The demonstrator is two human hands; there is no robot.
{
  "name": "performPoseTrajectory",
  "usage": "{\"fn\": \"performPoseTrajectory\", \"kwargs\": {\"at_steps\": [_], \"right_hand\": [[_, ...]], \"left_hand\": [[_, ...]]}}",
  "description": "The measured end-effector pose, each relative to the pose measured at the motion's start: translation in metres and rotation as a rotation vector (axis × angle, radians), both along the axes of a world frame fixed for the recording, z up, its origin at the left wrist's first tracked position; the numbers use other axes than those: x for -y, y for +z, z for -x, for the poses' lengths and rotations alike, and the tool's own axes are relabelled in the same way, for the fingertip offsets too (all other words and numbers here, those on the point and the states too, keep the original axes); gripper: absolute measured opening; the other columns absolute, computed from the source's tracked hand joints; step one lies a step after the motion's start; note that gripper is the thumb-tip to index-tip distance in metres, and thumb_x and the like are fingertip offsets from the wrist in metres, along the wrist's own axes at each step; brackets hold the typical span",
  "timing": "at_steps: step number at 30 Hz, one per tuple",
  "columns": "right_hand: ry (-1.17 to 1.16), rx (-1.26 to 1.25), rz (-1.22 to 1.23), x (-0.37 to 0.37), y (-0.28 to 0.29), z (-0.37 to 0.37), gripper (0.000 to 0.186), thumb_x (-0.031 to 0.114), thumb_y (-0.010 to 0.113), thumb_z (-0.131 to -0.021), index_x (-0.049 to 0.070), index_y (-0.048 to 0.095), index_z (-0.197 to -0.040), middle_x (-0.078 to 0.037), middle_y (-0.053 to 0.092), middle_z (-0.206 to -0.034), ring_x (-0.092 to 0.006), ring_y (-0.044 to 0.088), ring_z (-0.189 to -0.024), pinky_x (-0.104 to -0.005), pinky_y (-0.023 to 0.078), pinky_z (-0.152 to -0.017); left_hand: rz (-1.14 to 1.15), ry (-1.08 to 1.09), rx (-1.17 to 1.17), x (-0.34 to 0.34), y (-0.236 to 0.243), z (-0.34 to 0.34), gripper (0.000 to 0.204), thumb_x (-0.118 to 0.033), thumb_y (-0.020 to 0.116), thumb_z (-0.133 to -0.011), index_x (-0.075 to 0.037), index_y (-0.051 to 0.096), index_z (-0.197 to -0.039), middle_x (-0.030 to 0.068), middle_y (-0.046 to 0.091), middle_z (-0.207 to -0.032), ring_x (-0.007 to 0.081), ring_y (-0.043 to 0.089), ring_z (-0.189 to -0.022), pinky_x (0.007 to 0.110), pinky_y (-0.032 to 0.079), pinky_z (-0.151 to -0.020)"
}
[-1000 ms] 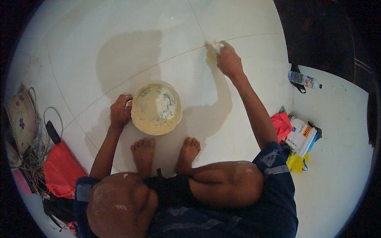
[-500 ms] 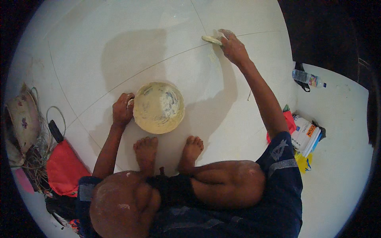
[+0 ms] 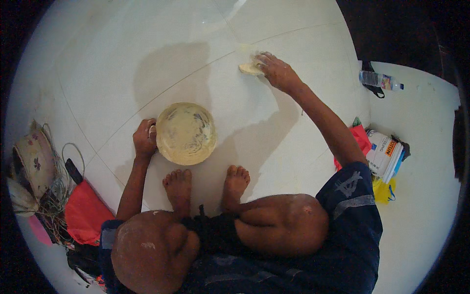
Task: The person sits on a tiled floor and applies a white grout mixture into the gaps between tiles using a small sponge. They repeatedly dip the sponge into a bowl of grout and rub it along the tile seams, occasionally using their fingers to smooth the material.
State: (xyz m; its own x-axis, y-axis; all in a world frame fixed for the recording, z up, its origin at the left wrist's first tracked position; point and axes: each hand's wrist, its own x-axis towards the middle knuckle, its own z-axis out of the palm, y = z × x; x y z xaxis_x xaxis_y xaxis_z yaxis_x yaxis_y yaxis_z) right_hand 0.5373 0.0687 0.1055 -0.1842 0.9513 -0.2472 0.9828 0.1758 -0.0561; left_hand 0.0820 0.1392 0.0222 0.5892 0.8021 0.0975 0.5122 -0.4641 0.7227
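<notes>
My left hand [image 3: 145, 136] grips the handle at the left side of a round container [image 3: 186, 136], whose inside is smeared with pale cream paste and dark patches. Out on the white tiled floor [image 3: 107, 88], my right hand [image 3: 275, 71] is closed on a small pale, paste-coated pad [image 3: 250, 70], held at or just over the floor below a tile joint. A faint cream smear [image 3: 243, 47] shows above it. My bare feet stand just below the container, between my forearms, with my knees bent.
On the left lie a patterned bag [image 3: 35, 164], tangled cords and a red bag [image 3: 85, 213]. On the right are a water bottle [image 3: 379, 81], a white bucket [image 3: 383, 154], and red and yellow bags [image 3: 384, 191]. A dark area [image 3: 391, 29] borders the upper right.
My right hand moved up slightly, then back down and a little left with the pad. My left hand stays on the container's handle. The view has shifted slightly.
</notes>
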Motion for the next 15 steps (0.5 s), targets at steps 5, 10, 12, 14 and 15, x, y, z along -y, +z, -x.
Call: {"fn": "performPoseTrajectory", "kwargs": {"at_steps": [5,10,12,14,15], "right_hand": [[-0.093,-0.057,0.014,0.039,-0.012,-0.001,0.029,0.011,0.049,-0.090,0.005,0.054,-0.117,-0.010,0.042,-0.138,-0.0304,0.043,-0.125,-0.0401,0.043,-0.099],[-0.041,-0.025,0.058,0.082,-0.010,-0.003,0.036,0.016,0.042,-0.095,0.008,0.043,-0.130,-0.013,0.040,-0.139,-0.0311,0.043,-0.125,-0.0420,0.040,-0.100],[-0.111,-0.056,0.073,0.101,-0.009,0.000,0.038,0.017,0.040,-0.096,0.009,0.041,-0.133,-0.013,0.039,-0.140,-0.0310,0.042,-0.125,-0.0423,0.040,-0.099],[-0.174,-0.114,0.118,0.125,-0.014,0.000,0.038,0.016,0.042,-0.095,0.009,0.041,-0.132,-0.013,0.038,-0.141,-0.0306,0.041,-0.126,-0.0419,0.041,-0.099],[-0.203,-0.144,0.141,0.135,-0.012,0.002,0.039,0.016,0.042,-0.094,0.009,0.042,-0.132,-0.012,0.038,-0.141,-0.0304,0.041,-0.126,-0.0417,0.041,-0.099]], "left_hand": [[0.029,0.020,-0.015,0.001,0.004,-0.002,0.030,-0.027,0.042,-0.093,-0.002,0.059,-0.096,0.0153,0.060,-0.085,0.0324,0.061,-0.076,0.037,0.049,-0.068],[0.056,0.030,-0.011,0.001,0.007,-0.004,0.030,-0.024,0.042,-0.092,-0.001,0.059,-0.096,0.0166,0.061,-0.088,0.0334,0.062,-0.079,0.037,0.049,-0.070],[0.063,0.032,-0.003,0.001,0.008,-0.005,0.029,-0.023,0.042,-0.092,0.000,0.059,-0.096,0.0169,0.061,-0.088,0.0339,0.061,-0.079,0.037,0.049,-0.071],[0.068,0.029,0.009,0.001,0.007,-0.006,0.030,-0.023,0.042,-0.092,0.000,0.059,-0.096,0.0173,0.061,-0.088,0.0342,0.061,-0.080,0.037,0.048,-0.072],[0.070,0.027,0.014,0.001,0.006,-0.006,0.030,-0.023,0.041,-0.092,0.001,0.059,-0.096,0.0174,0.061,-0.089,0.0343,0.061,-0.081,0.037,0.048,-0.072]]}}
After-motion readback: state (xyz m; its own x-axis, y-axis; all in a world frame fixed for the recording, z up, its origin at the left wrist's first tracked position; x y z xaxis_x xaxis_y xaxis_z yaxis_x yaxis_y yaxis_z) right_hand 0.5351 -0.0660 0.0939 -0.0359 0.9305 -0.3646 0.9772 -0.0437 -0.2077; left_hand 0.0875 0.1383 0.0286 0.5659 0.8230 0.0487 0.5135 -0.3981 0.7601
